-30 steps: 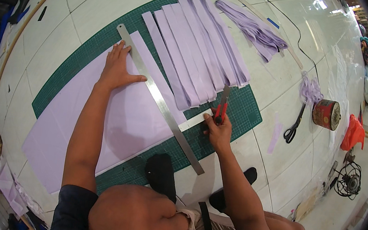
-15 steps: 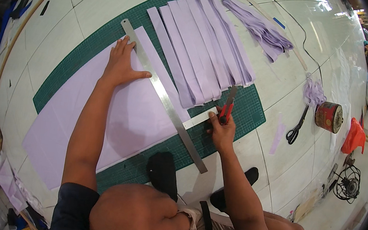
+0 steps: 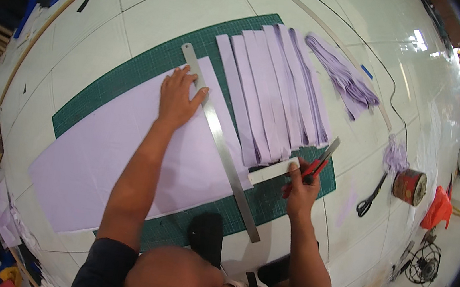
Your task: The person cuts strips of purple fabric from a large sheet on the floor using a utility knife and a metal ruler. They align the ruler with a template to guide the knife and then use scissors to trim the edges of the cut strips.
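A large lilac cloth (image 3: 126, 148) lies flat on the green cutting mat (image 3: 97, 101), with a long steel ruler (image 3: 221, 142) laid across it near its right edge. My left hand (image 3: 181, 98) is spread over cloth and ruler, fingertips and thumb on the metal. In my right hand (image 3: 303, 190) are a red utility knife (image 3: 314, 168), its blade extended and pointing up and away, and a short white strip (image 3: 272, 171) pinched by the thumb. The strip's far-left end is by the cloth's edge, a little apart from the ruler.
Several folded lilac strips (image 3: 273, 91) lie side by side on the mat. Beyond them is a lilac bundle (image 3: 344, 77) on the tiles. To the right are black-handled scissors (image 3: 369, 201), a red tin (image 3: 409, 187) and a red plastic bag (image 3: 438, 208). My foot (image 3: 206, 235) is at the mat's near edge.
The whole view has shifted, so things appear lower and farther right. The white strip's end has drawn away from the ruler, and the knife tilts more to the right. My left hand still presses the ruler.
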{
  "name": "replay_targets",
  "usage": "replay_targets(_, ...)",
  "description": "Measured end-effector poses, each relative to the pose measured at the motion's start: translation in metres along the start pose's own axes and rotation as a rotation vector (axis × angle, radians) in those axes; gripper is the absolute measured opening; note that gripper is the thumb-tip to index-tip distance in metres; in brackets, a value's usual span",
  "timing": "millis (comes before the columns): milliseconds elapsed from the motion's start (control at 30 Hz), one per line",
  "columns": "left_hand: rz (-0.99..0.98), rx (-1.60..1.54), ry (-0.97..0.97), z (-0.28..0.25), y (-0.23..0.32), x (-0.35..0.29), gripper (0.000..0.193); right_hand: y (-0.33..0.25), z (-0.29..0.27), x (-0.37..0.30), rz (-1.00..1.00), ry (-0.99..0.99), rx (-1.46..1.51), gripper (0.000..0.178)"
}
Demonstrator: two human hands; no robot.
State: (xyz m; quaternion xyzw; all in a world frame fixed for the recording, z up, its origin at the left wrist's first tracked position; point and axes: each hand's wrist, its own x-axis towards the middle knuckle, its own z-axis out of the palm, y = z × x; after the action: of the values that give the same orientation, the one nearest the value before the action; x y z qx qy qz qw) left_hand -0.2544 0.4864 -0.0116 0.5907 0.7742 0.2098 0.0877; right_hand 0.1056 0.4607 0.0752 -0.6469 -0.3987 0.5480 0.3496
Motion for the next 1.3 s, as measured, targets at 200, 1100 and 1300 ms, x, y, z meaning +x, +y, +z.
replay_targets(200,-0.012,-0.014,0.139,0.012,0.003,-0.013,0.039,-0.061,0.092,0.072,-0.046,-0.146,-0.054,0.050)
replay_targets(1100,-0.040,-0.054,0.170,0.010,0.007,-0.009,0.037,-0.061,0.232,0.180,-0.123,-0.292,-0.132,0.035)
replay_targets(1300,0.004,-0.014,0.199,0.011,0.008,-0.010,0.037,-0.065,0.224,0.181,-0.040,-0.319,-0.065,0.035)
